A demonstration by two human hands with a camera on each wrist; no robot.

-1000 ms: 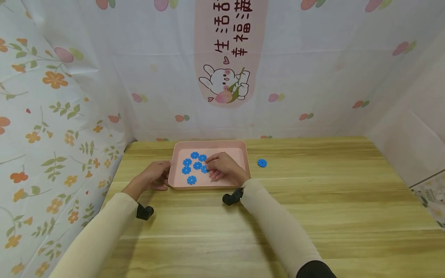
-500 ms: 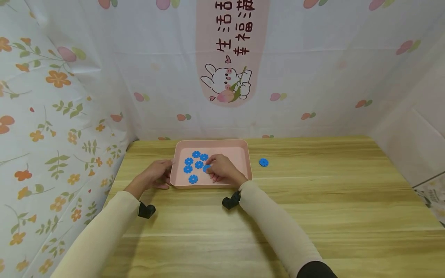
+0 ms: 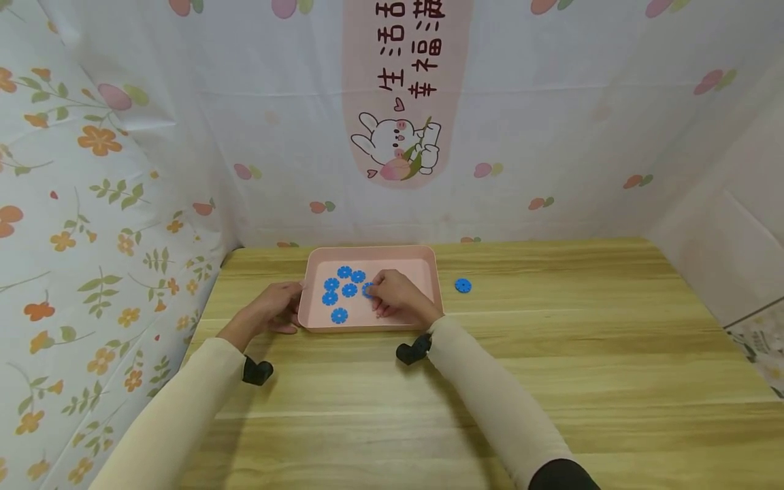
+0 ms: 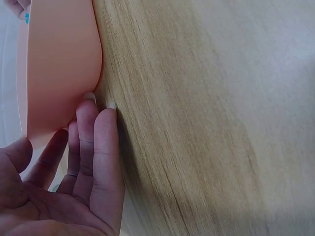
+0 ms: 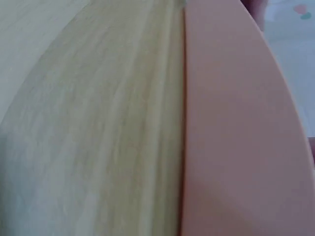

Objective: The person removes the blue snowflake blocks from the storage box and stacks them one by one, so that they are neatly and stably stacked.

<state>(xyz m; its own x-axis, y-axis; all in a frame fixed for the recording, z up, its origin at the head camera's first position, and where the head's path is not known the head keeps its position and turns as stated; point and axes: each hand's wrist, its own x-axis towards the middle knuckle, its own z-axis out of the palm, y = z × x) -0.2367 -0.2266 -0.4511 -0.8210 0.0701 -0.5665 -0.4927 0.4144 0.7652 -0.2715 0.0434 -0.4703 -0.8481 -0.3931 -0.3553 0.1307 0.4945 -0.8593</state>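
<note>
Blue disc (image 3: 367, 290) is pinched in the right hand (image 3: 399, 294), six discs (image 3: 349, 290) alongside; left hand (image 3: 275, 307) grips pink tray (image 3: 412, 264) at left edge, lone disc (image 3: 463, 286) beyond right edge.

Tray (image 3: 373, 253): on worktop (image 3: 551, 327), near back edge, left of centre. Six discs (image 3: 349, 290): in tray, left half. Seventh disc (image 3: 368, 290): right of these, at right hand (image 3: 397, 292). Left hand (image 3: 275, 306): at tray's left wall. Eighth disc (image 3: 463, 286): on worktop, right of tray. Sheet (image 3: 551, 136): behind worktop.
</note>
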